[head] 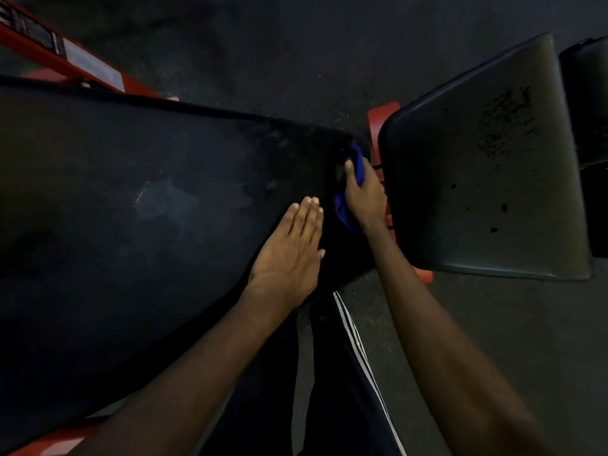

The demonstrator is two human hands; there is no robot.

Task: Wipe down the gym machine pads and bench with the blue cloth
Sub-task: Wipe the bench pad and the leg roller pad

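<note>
The left hand (289, 255) lies flat on the long black pad (148, 199), its fingers (309, 212) straight and pressed together, the tips just short of the pad's end. Just beyond those fingertips, the right hand (365, 195) grips the blue cloth (359, 164) against the pad's end face. Its fingers curl round the bunched cloth, but their tips are lost in the dark gap. Only two scraps of blue show, one above the thumb and one below the palm. On the far side of the right hand, close by, stands a tilted seat pad (487, 159) with worn, speckled patches. Another dark pad (589, 93) is cut off at the edge. Bits of red frame (82, 64) peek out around the dim floor (263, 44).
</note>
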